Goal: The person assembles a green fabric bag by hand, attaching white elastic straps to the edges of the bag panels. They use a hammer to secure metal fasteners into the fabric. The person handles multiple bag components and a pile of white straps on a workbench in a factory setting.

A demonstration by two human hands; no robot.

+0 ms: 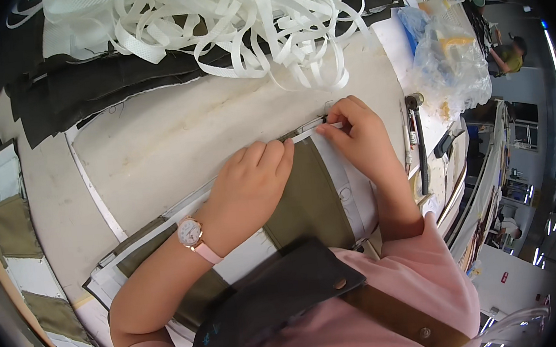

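Observation:
An olive and white panel (303, 194) lies slanted on the table in front of me, its lower part hidden under a dark flap at my chest. Along its far edge runs a narrow white strip (306, 136). My left hand (250, 181), with a pink-strapped watch (191, 232) on its wrist, presses curled fingers onto the strip midway along that edge. Near the far right corner, my right hand (358, 133) pinches the strip between thumb and forefinger. A short stretch of strip shows between the hands.
A tangled heap of white webbing (258, 20) lies on black fabric (96, 93) at the back. Another olive and white panel (15, 226) is at the left. Clear plastic bags (456, 59) and a black-handled tool (421, 151) are on the right. Other people are in the background.

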